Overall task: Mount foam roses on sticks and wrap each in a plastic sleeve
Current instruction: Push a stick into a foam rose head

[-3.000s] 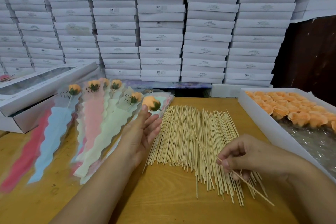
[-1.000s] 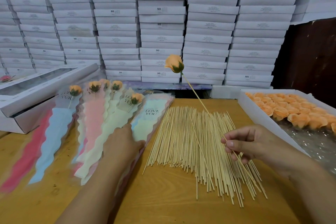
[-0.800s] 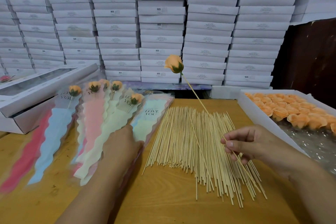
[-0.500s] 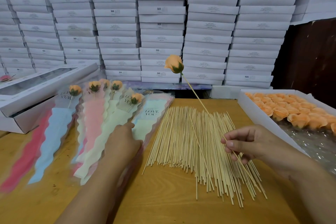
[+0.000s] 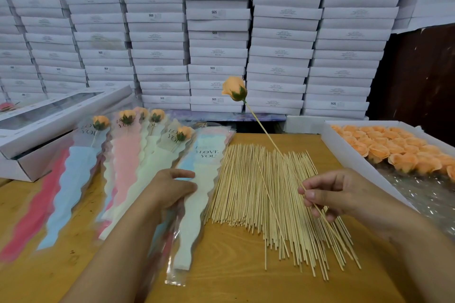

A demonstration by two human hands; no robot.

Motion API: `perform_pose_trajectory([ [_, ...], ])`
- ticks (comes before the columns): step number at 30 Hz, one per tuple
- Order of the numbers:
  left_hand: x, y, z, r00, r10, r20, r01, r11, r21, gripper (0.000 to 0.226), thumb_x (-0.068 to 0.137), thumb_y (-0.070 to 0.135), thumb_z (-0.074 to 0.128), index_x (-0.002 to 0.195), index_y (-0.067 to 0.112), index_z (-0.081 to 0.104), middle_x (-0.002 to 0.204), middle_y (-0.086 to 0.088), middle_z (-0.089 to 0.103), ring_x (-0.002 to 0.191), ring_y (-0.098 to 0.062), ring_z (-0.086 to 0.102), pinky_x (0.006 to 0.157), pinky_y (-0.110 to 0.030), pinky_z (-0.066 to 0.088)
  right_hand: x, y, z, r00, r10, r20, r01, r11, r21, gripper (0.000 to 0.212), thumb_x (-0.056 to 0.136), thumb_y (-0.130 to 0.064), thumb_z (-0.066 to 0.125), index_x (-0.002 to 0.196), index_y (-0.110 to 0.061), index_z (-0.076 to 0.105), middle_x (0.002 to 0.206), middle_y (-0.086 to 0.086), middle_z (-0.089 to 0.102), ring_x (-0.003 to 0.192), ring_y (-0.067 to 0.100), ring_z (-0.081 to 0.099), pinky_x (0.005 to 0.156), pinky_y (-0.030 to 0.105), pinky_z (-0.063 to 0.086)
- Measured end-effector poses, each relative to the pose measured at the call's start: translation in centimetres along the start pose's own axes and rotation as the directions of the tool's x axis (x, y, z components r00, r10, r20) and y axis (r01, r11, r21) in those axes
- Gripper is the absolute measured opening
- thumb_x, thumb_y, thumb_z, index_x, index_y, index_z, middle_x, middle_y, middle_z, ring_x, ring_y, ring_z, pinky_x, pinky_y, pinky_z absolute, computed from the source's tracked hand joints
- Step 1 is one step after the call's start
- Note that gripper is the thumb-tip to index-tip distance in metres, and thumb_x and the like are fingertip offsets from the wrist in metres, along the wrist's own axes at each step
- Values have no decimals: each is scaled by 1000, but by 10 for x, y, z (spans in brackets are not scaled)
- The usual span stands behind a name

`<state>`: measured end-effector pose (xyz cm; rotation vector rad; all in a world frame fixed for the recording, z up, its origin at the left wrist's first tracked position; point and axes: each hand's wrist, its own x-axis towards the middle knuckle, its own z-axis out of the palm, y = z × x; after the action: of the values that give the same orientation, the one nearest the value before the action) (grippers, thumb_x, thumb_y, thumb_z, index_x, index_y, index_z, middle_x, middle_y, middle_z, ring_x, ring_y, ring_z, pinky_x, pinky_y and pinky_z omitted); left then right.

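My right hand (image 5: pixel 330 194) pinches a thin wooden stick (image 5: pixel 268 133) near its lower end, and the stick slants up to the left. An orange foam rose (image 5: pixel 234 88) with a green base sits on the stick's tip, in the air above the table. My left hand (image 5: pixel 170 189) grips the top plastic sleeve (image 5: pixel 194 206) of a stack; that sleeve is pale with "LOVE YOU" printed on it, and its lower end is pulled toward me. Between my hands lies a pile of bare sticks (image 5: pixel 266 194).
Several wrapped roses (image 5: pixel 128 155) in pink, blue and cream sleeves lie fanned out on the left of the wooden table (image 5: pixel 236 278). A white tray of loose orange roses (image 5: pixel 403 150) stands at the right. A windowed box (image 5: pixel 49 115) sits far left; stacked white boxes (image 5: pixel 216 32) fill the back.
Three seconds ago the rose lay low by my left hand; my right hand has raised it on its stick. My left hand went to the sleeve stack and has slid the top sleeve toward me.
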<state>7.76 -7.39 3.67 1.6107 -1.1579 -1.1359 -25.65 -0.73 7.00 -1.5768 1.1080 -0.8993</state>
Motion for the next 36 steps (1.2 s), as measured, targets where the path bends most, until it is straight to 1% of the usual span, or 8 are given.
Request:
perform_pose_trajectory([
  [3, -6, 3, 4, 998, -6, 59, 15, 987, -163, 24, 90, -6, 67, 112, 4, 68, 57, -7, 59, 39, -13, 48, 36, -19, 40, 0, 1, 0, 1000, 4, 7, -4, 1000, 18, 30, 67, -31, 75, 90, -13, 78, 77, 7, 71, 64, 14, 65, 51, 22, 50],
  [5, -11, 6, 8, 993, -14, 117, 44, 964, -261, 28, 91, -8, 64, 115, 5, 67, 59, -7, 60, 39, -12, 47, 35, -18, 39, 2, 3, 1, 1000, 20, 12, -21, 998, 64, 30, 66, -30, 77, 91, -13, 79, 78, 8, 71, 65, 15, 65, 52, 22, 50],
  [9, -24, 11, 21, 962, -27, 270, 134, 913, -386, 33, 91, -13, 60, 119, 2, 66, 61, -7, 68, 47, -12, 62, 43, -21, 54, 7, 7, 13, 995, 83, 55, -93, 976, 199, 25, 66, -23, 79, 86, -9, 79, 82, 12, 71, 69, 16, 67, 51, 21, 50],
  [15, -40, 11, 41, 868, 0, 496, 199, 916, -348, 39, 76, 0, 75, 114, 3, 74, 81, -7, 70, 58, -14, 67, 48, -22, 57, 16, 17, 30, 982, 165, 92, -188, 900, 394, 32, 71, -14, 76, 98, 3, 76, 111, 20, 73, 94, 23, 73, 67, 25, 58],
  [23, -53, 10, 46, 679, 50, 732, 188, 953, -239, 33, 86, 17, 71, 118, 10, 74, 81, -9, 70, 72, -16, 72, 60, -22, 61, 22, 24, 33, 967, 251, 39, -237, 840, 488, 22, 67, -8, 74, 85, 5, 78, 93, 22, 74, 77, 24, 73, 66, 26, 60],
  [30, -56, 9, 46, 521, 64, 851, 113, 983, -144, 31, 93, 26, 67, 123, 18, 72, 117, -10, 72, 92, -19, 75, 63, -22, 61, 23, 24, 33, 970, 243, -10, -210, 855, 473, 32, 71, -9, 73, 97, 8, 75, 107, 23, 73, 88, 26, 75, 68, 26, 60],
  [32, -55, 8, 49, 551, 72, 831, 132, 976, -172, 36, 91, 27, 70, 126, 19, 70, 119, -10, 71, 96, -24, 74, 67, -25, 62, 22, 23, 33, 973, 233, 4, -206, 855, 477, 31, 72, -9, 72, 97, 8, 76, 109, 23, 73, 95, 27, 74, 72, 26, 61],
  [36, -48, 5, 53, 724, 116, 680, 190, 914, -358, 65, 79, 29, 79, 139, 24, 55, 123, -17, 66, 102, -32, 68, 84, -40, 61, 21, 21, 37, 976, 214, 35, -203, 845, 494, 25, 74, -6, 71, 94, 8, 76, 109, 24, 73, 96, 29, 74, 72, 26, 60],
])
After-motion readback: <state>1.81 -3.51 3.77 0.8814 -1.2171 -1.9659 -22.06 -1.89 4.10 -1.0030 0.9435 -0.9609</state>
